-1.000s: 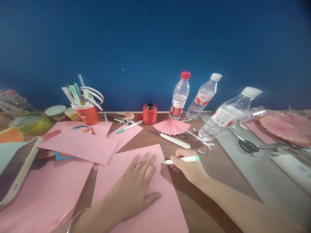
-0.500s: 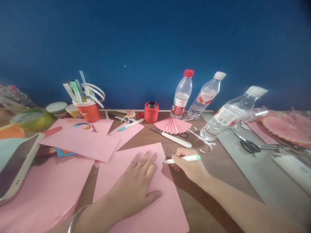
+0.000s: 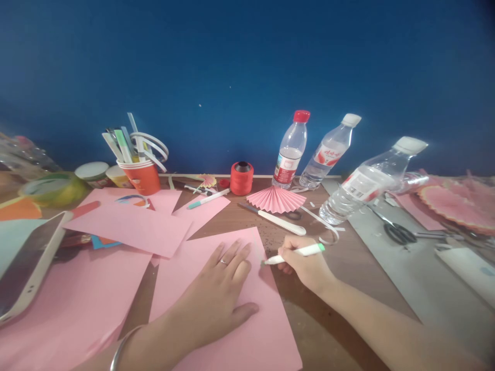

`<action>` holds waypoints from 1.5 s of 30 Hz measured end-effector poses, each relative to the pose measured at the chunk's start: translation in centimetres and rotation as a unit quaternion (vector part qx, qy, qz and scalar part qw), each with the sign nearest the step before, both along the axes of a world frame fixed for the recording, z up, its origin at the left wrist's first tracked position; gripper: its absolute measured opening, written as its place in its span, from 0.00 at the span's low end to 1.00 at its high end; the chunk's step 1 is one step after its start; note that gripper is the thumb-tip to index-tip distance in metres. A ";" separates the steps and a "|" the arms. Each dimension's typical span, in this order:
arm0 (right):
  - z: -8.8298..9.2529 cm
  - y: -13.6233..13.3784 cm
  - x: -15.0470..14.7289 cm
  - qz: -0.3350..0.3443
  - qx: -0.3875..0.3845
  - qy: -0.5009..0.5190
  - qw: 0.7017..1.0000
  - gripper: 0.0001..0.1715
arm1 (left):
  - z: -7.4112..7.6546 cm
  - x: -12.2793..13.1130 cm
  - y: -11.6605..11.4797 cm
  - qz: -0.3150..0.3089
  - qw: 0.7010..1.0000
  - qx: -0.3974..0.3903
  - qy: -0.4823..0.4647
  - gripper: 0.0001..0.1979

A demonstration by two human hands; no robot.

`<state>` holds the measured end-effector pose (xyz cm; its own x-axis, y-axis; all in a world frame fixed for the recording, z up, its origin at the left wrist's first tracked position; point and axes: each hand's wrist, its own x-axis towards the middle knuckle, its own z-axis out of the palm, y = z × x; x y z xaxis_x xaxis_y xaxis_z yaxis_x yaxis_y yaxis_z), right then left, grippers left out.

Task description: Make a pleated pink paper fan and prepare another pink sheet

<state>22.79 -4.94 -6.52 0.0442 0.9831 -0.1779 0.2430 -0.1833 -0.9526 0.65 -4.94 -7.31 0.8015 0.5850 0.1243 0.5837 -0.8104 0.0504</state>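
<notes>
A pink sheet point(image 3: 263, 330) lies on the brown table in front of me. My left hand point(image 3: 216, 288) rests flat on it, fingers spread, with a ring on one finger and a bracelet at the wrist. At the sheet's right edge, my right hand point(image 3: 303, 265) grips a white marker point(image 3: 301, 253) with a green end. The marker's tip points left and is at the paper near its upper right edge. Just beyond the right hand lie a white-handled knife point(image 3: 282, 222) and a pleated pink paper fan point(image 3: 275, 199).
Three water bottles point(image 3: 286, 159) stand at the back right. A red thread spool point(image 3: 242, 179) and a red cup point(image 3: 142, 178) of markers stand further left. Scissors point(image 3: 398, 232) lie on a grey mat point(image 3: 381, 263). A phone point(image 3: 31, 268) and more pink sheets point(image 3: 77, 304) are at the left.
My right hand has turned the marker slightly, so its green end sits further right and higher and its tip a little lower on the sheet. My left hand has stayed in place on the paper.
</notes>
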 end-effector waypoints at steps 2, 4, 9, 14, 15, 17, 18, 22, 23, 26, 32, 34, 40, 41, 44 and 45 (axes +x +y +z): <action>-0.1 0.0 0.0 -0.011 0.014 0.004 1.000 0.13 | 0.0 0.0 0.0 0.000 1.000 -0.004 0.000 0.28; -0.2 0.0 0.0 -0.006 0.026 0.002 1.000 0.13 | 0.0 0.0 0.0 0.000 1.000 -0.008 -0.004 0.28; -0.3 0.1 0.0 0.006 0.039 -0.001 0.999 0.12 | 0.2 0.0 -0.1 0.000 1.000 -0.013 -0.006 0.27; -0.4 0.1 0.1 0.013 0.034 -0.017 0.999 0.13 | 0.3 0.1 -0.1 -0.004 1.000 -0.007 -0.013 0.27; -0.3 0.1 0.2 0.014 0.029 -0.020 0.999 0.13 | 0.3 0.1 -0.1 -0.004 1.000 -0.004 -0.013 0.27; -0.3 0.1 0.2 0.014 0.019 -0.027 0.999 0.13 | 0.3 0.1 -0.1 -0.004 1.000 0.003 -0.012 0.27; -0.2 0.1 0.2 0.016 0.014 -0.029 0.999 0.12 | 0.2 0.1 -0.1 -0.005 1.000 0.006 -0.011 0.28; 0.2 0.0 0.0 0.021 0.004 -0.039 0.999 0.12 | 0.2 0.1 -0.2 -0.004 1.000 0.011 -0.012 0.27; 0.3 0.0 0.0 0.023 0.001 -0.041 0.999 0.12 | 0.3 0.1 -0.2 -0.004 1.000 0.011 -0.011 0.27; 0.5 0.0 -0.1 0.035 -0.004 -0.039 0.999 0.12 | 0.4 0.2 -0.2 -0.005 1.000 0.012 -0.009 0.27; 0.4 -0.2 0.4 0.062 0.001 -0.044 0.997 0.13 | 0.6 0.2 -0.2 -0.006 1.000 0.008 -0.013 0.26; 0.3 -0.2 0.5 0.057 -0.004 -0.020 0.998 0.12 | 0.6 0.2 -0.2 -0.005 1.000 0.006 -0.012 0.26; 0.0 -0.2 0.2 0.001 0.008 -0.001 1.000 0.13 | 0.5 0.2 -0.1 -0.005 1.000 0.003 -0.003 0.27; -0.1 -0.2 0.2 0.008 0.016 -0.013 1.000 0.13 | 0.5 0.2 -0.1 -0.005 1.000 0.002 -0.003 0.27; -0.2 -0.3 0.2 0.022 0.038 -0.047 0.998 0.13 | 0.5 0.2 0.0 -0.006 1.000 -0.004 -0.007 0.26; -0.2 -0.3 0.2 0.028 0.041 -0.055 0.997 0.13 | 0.5 0.2 0.0 -0.006 1.000 -0.005 -0.008 0.26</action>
